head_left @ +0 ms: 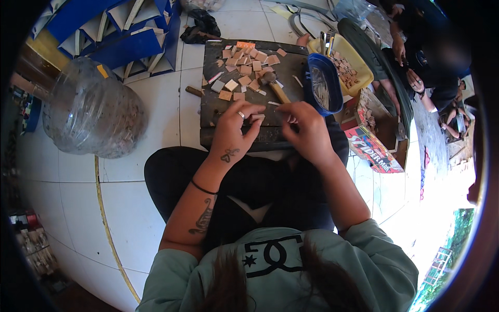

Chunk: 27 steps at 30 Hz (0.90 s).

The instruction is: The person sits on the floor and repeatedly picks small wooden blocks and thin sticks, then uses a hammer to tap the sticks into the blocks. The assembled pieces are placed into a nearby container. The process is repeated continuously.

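Over the near edge of the dark low table (293,62), the left hand (234,125) is pinching a small pale piece (258,118) between thumb and fingers; cannot tell if it's one piece or a stack. Right hand (311,127) is hovering just beside it, above the table's near right part, fingers curling inward; cannot tell if they're gripping anything. Small tan tiles (243,69) are lying scattered and overlapping on the table's far left part. Hammer (281,94) is resting mid-table, handle pointing toward the right hand. Blue tub (331,111) is standing at the table's right edge, holding thin pale items. Yellow tub (367,70) is sitting farther right of the table, holding more tan pieces. Large clear plastic container (93,109) is resting well left of the table.
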Available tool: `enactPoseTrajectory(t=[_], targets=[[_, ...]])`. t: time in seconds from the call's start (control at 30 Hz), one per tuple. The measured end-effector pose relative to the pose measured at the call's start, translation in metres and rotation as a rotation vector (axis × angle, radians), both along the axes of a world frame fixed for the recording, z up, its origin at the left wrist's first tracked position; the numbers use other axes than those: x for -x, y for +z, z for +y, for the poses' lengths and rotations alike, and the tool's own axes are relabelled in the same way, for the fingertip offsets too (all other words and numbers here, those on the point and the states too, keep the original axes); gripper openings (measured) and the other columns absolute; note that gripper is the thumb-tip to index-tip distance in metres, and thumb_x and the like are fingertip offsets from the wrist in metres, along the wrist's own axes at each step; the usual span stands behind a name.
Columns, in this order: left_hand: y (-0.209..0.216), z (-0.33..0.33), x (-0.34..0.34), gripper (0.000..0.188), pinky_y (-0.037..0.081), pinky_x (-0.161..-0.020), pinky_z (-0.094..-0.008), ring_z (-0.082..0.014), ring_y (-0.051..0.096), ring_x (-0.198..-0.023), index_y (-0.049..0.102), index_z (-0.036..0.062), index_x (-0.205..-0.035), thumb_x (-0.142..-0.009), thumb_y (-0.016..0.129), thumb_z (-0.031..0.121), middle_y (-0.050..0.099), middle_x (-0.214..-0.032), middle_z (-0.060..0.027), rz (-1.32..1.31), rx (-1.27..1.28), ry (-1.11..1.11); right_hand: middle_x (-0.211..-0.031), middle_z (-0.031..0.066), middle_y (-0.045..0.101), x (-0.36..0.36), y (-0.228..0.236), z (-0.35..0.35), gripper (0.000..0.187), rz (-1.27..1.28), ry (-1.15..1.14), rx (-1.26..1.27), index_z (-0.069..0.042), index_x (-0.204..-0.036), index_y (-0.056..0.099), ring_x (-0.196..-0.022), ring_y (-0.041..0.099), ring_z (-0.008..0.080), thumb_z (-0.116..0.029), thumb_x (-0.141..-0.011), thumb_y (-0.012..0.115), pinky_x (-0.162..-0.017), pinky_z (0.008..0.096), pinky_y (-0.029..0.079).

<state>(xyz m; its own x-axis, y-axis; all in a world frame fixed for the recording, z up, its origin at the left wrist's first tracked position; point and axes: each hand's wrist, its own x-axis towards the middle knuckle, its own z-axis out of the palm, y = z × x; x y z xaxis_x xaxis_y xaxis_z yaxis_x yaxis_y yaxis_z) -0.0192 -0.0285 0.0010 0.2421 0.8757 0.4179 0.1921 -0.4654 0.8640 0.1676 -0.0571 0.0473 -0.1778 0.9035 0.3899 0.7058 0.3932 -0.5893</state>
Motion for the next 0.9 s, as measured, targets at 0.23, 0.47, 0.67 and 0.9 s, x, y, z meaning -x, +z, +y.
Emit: enactPoseTrajectory(t=[0.23,0.47,0.67,0.9], targets=[[-0.002,0.004,0.002,0.012,0.051,-0.071,-0.0321,-0.0216,0.065,-0.081,0.062,0.0031,-0.089,-0.080,0.068,0.000,0.063,-0.087,-0.0086,0.019,-0.084,-0.024,-0.079,0.0041,0.065,-0.006,-0.014,-0.003,0.014,0.292,-0.025,0.171,-0.002,-0.092,0.068,-0.071,0.060,0.0114,0.001,-0.078,0.068,-0.066,0.0249,0.048],[0.000,0.001,0.001,0.016,0.049,-0.074,-0.0331,-0.0216,0.064,-0.086,0.064,0.0048,-0.088,-0.076,0.075,0.002,0.065,-0.086,-0.0061,0.105,-0.055,-0.023,-0.078,0.0013,0.064,-0.010,-0.007,-0.004,0.015,0.377,-0.046,0.230,-0.001,-0.095,0.067,-0.073,0.058,0.0072,0.001,-0.080,0.068,-0.068,0.0235,0.047],[-0.001,0.001,0.000,0.017,0.045,-0.080,-0.0370,-0.0268,0.062,-0.084,0.066,0.0076,-0.086,-0.073,0.078,0.008,0.064,-0.085,-0.0066,0.216,-0.178,0.017,-0.081,0.0060,0.065,-0.001,-0.009,-0.003,0.020,0.128,0.016,0.040,-0.002,-0.098,0.065,-0.074,0.062,0.0145,0.001,-0.078,0.069,-0.069,0.0267,0.050],[0.000,0.000,-0.001,0.014,0.043,-0.081,-0.0361,-0.0225,0.060,-0.082,0.065,0.0102,-0.081,-0.074,0.076,0.011,0.064,-0.078,-0.0008,0.207,-0.173,0.033,-0.083,0.0073,0.068,-0.003,-0.011,-0.001,0.012,0.350,-0.017,0.204,0.000,-0.091,0.067,-0.074,0.064,0.0135,0.001,-0.079,0.069,-0.070,0.0277,0.051]])
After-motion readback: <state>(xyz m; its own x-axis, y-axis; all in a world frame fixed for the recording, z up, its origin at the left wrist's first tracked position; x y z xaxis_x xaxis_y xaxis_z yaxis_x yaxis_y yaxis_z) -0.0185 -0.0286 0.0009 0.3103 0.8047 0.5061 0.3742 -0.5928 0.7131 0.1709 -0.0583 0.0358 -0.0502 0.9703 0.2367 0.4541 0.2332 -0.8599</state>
